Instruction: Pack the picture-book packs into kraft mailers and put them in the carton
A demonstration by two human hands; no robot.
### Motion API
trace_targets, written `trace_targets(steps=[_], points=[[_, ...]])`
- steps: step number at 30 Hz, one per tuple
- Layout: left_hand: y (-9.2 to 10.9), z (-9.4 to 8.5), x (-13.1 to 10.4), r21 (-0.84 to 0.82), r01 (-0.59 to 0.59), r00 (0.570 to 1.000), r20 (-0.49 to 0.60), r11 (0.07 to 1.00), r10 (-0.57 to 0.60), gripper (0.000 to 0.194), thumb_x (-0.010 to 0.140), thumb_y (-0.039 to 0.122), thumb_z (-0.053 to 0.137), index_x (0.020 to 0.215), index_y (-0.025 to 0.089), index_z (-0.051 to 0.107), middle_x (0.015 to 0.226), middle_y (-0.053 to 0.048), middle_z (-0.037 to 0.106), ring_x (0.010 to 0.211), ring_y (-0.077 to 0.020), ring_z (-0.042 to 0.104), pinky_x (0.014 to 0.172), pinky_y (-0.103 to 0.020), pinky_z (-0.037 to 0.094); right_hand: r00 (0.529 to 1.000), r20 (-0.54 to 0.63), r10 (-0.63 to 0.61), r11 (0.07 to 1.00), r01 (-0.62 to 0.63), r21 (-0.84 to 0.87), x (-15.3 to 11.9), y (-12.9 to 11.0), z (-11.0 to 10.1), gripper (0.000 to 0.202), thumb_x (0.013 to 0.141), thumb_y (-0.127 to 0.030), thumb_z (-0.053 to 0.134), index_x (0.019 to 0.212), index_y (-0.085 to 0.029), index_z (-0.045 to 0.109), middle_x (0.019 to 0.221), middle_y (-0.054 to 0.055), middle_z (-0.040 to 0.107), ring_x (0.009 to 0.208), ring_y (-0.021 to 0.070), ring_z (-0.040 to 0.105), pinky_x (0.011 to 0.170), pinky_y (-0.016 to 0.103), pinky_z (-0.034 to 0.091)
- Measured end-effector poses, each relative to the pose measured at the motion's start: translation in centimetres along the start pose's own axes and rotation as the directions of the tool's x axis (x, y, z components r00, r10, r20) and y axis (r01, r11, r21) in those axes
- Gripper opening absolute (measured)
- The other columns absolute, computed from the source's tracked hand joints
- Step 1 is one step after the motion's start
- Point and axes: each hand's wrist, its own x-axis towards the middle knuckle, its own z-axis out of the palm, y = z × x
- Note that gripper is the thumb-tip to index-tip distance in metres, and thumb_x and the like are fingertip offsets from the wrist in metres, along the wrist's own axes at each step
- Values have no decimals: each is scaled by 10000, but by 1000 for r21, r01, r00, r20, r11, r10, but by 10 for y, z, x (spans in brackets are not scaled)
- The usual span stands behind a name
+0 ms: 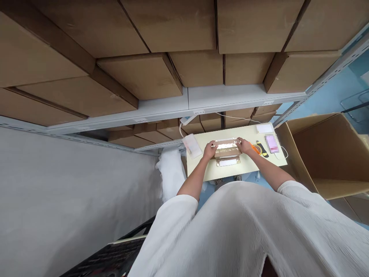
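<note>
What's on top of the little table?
On the table, a taped box between the left hand and right hand, a tape roll, something yellow-and-black and more. Whatever's under the box is covered.

Loose white top (239, 231) with short sleeves, arms bare below.
From where I stand, the cloth looks soft and finely crinkled, with long folds and grey shading down its middle. The left sleeve (175, 211) and right sleeve (300, 192) are wide and plain, each finished with a simple hem. The left hand (210, 150) and right hand (244, 146) are bare too. A pointed gap (268, 266) in the fabric shows dark inside.
</note>
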Motion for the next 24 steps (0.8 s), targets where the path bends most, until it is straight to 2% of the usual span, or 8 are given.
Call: trace_targets(steps=[4, 7, 10, 13, 17, 21, 24], points=[[8, -6, -5, -76, 6, 1000, -28, 997, -8, 395, 1049, 328, 627, 1432, 247, 680, 1423, -122, 752, 1295, -312, 709, 1157, -452, 547, 999, -28, -28, 997, 30, 69, -4, 3, -4, 561, 1108, -327, 437, 1636, -194, 570, 1302, 152, 801, 1173, 323, 739, 962, 380, 559], [24, -14, -7, -91, -54, 987, -154, 994, 39, 346, 1052, 348, 632, 1378, 242, 684, 1411, -135, 737, 1216, -305, 721, 1114, -455, 563, 985, -150, -87, 990, 103, 99, -7, 2, -10, 566, 1114, -416, 429, 1612, -195, 581, 1286, 160, 785, 1139, 335, 736, 963, 407, 570], [40, -25, -8, -121, -132, 955, -282, 984, 93, 289, 1087, 413, 602, 1304, 240, 682, 1411, -130, 705, 1141, -265, 729, 1064, -412, 576, 945, -301, -130, 977, 174, 125, -8, -2, -17, 580, 1111, -528, 424, 1582, -217, 562, 1357, 176, 732, 1110, 346, 726, 948, 451, 584], [45, -29, -10, -109, -133, 935, -344, 985, 88, 319, 1086, 427, 621, 1345, 243, 646, 1469, -132, 651, 1145, -255, 729, 1047, -400, 576, 923, -354, -149, 963, 217, 160, -11, -5, -15, 567, 1099, -581, 428, 1538, -236, 530, 1397, 184, 690, 1011, 338, 722, 897, 489, 595], [23, -9, -24, -105, -93, 953, -296, 990, 59, 500, 1025, 336, 687, 1502, 248, 567, 1571, -157, 566, 1198, -272, 720, 1077, -420, 578, 936, -316, -159, 953, 229, 199, -20, 7, 12, 502, 1073, -569, 471, 1438, -228, 521, 1329, 181, 696, 953, 320, 713, 859, 482, 599], [-13, 23, -45, -115, -22, 986, -169, 993, 2, 799, 874, 216, 781, 1619, 244, 494, 1614, -174, 527, 1364, -318, 664, 1172, -454, 555, 985, -108, -133, 952, 158, 264, -29, 35, 49, 424, 1009, -449, 563, 1361, -215, 528, 1121, 127, 745, 940, 300, 727, 881, 442, 601], [-27, 34, -50, -128, 34, 992, -116, 991, -49, 894, 855, 203, 771, 1680, 220, 428, 1639, -185, 525, 1439, -325, 631, 1230, -465, 522, 996, -25, -86, 937, 89, 339, -25, 48, 62, 441, 990, -445, 593, 1365, -219, 544, 1117, 114, 760, 975, 281, 736, 932, 430, 603]])
